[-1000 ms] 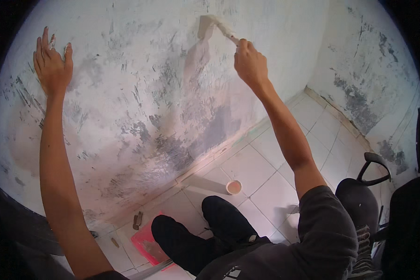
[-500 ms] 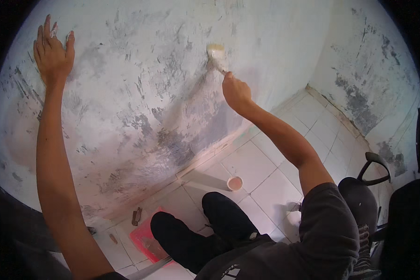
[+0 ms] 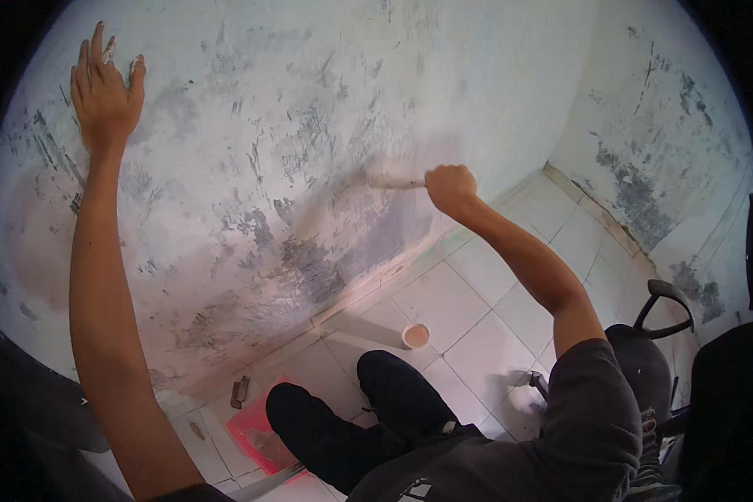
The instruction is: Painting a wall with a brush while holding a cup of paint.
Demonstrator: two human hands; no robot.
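Observation:
My right hand (image 3: pixel 452 188) is closed round the handle of a paintbrush (image 3: pixel 397 181). The brush points left, its head blurred by motion against the patchy white and grey wall (image 3: pixel 251 109). High on the left, my left hand (image 3: pixel 107 100) is spread against the wall or just off it; contact cannot be made out. White smears mark its fingers. Dark scuffs and peeled grey patches cover the wall's lower part, and the brush head is just above one of them.
On the tiled floor (image 3: pixel 443 305) stands a white cup (image 3: pixel 416 336) holding pinkish liquid, ahead of my knees. A pink tray (image 3: pixel 255 431) lies by my left knee, near a small brown piece (image 3: pixel 239 391). A black chair armrest (image 3: pixel 665 309) is at the right.
The paintbrush has come down the wall and swung from pointing upward to lying nearly level. My right hand has moved down and right with it. My left hand stays spread high up.

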